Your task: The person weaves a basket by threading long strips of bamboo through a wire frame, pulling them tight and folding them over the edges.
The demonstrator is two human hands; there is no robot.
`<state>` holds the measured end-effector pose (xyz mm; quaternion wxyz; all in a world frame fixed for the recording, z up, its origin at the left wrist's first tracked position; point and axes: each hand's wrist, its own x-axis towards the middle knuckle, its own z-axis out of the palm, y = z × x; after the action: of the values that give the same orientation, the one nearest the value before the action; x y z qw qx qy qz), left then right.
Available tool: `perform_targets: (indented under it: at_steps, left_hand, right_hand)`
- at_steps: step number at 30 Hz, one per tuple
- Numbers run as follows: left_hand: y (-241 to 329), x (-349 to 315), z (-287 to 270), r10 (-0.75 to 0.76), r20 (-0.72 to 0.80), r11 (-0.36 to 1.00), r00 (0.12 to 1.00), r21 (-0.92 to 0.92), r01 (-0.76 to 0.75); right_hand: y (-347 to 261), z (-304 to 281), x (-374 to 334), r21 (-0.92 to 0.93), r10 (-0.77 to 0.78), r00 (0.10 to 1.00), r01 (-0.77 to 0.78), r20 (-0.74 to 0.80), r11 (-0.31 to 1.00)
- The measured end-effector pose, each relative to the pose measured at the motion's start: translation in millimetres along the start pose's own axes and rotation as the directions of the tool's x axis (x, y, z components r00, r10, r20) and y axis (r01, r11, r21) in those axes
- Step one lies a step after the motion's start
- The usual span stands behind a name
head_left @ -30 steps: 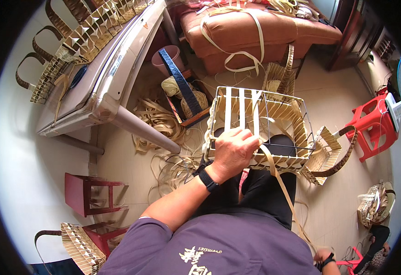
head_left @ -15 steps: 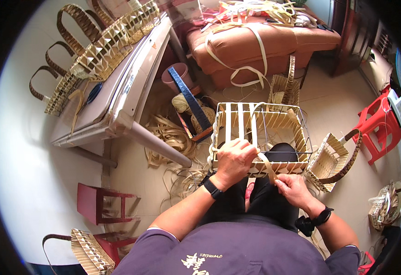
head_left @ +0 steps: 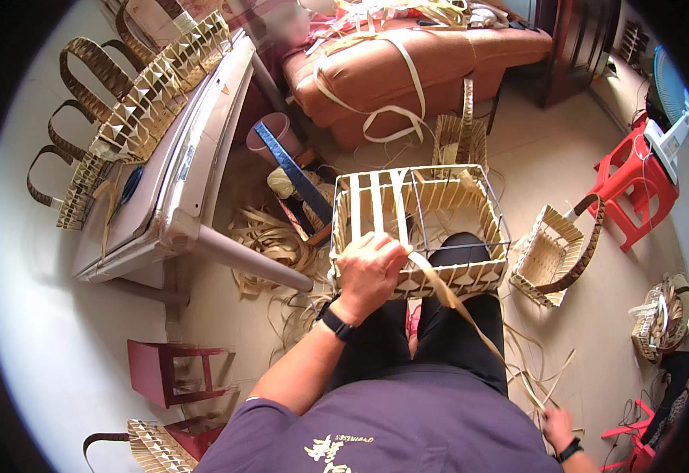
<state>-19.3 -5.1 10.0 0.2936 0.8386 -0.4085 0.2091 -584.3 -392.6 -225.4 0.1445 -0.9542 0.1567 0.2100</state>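
A rectangular wire basket frame (head_left: 505, 223), partly woven with pale flat strips, rests on my thighs. Several cream strips run over its left part; the right part shows bare wire. My left hand (head_left: 369, 266) is closed at the near edge, pinching a tan strip (head_left: 478, 331) against the frame. From there the strip runs slackly down across my right leg. At the lower right my right hand (head_left: 559, 430) is closed on this strip, well apart from the frame. Its fingers are small in the picture.
A table (head_left: 195, 130) with finished handled baskets stands left. Coiled strips (head_left: 269, 248) and a pink bucket (head_left: 269, 132) lie near its leg. A handled basket (head_left: 549, 256) sits right of the frame, before a red stool (head_left: 636, 185). Behind is a brown sofa (head_left: 455, 63).
My right hand has moved from beside the frame down to the lower right, drawing the strip out long. My left hand stays on the frame's near edge. The view has shifted slightly.
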Motion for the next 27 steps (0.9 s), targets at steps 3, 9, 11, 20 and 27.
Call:
perform_targets:
  at_steps: [3, 9, 11, 20, 27]
  left_hand:
    - [-40.0, -31.1, 4.9, -0.166, -0.007, 0.98, 0.986, -0.108, 0.164]
    - [-14.4, -13.1, 22.9, -0.05, -0.016, 0.997, 0.999, -0.051, 0.049]
    - [5.0, 3.1, 14.6, 0.045, -0.007, 0.999, 0.999, -0.013, -0.045]
    - [-27.1, -17.6, 8.6, -0.054, 0.005, 0.998, 0.999, -0.042, 0.054]
    - [-13.9, -8.6, 11.2, -0.018, 0.012, 0.993, 1.0, -0.115, 0.02]
  right_hand:
    - [193.5, 16.5, -126.6, -0.487, 0.26, 0.947, -0.139, 0.19, 0.862]
    - [142.9, 27.8, 6.0, -0.158, 0.243, 0.941, -0.209, 0.236, 0.965]
    - [-28.6, -69.0, 143.1, 0.313, -0.124, 0.917, 0.252, -0.378, 0.916]
    - [-305.1, -267.4, 245.1, 0.859, -0.573, 0.782, 0.099, 0.245, 0.502]
    - [-21.8, -114.3, 163.8, 0.663, -0.031, 0.902, -0.292, 0.43, 0.69]
